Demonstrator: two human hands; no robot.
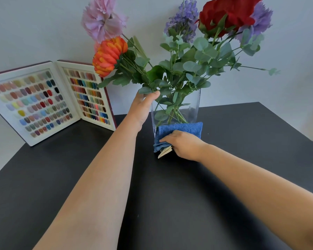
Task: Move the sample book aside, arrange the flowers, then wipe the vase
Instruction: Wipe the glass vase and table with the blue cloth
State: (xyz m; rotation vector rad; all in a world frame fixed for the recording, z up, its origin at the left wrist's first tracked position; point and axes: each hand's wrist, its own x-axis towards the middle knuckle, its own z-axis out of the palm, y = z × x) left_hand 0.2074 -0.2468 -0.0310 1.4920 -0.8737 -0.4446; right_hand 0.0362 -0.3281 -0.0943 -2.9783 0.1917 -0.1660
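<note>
Clear glass vase [177, 109], squarish and tapering, stands mid-table toward the back edge, holding fabric-look flowers [184, 51]: pink, orange, purple, red, with round green leaves. Table [152, 204] matte black, flat; plain pale wall behind. Left hand [143, 107] clamped on the vase's upper left rim, thumb over the top. Right hand [184, 145] presses a folded blue terry cloth [179, 130] against the vase's lower front, fingers closed on it. Sample book [49, 100], open with rows of glossy colour chips, stands at the back left corner.
</note>
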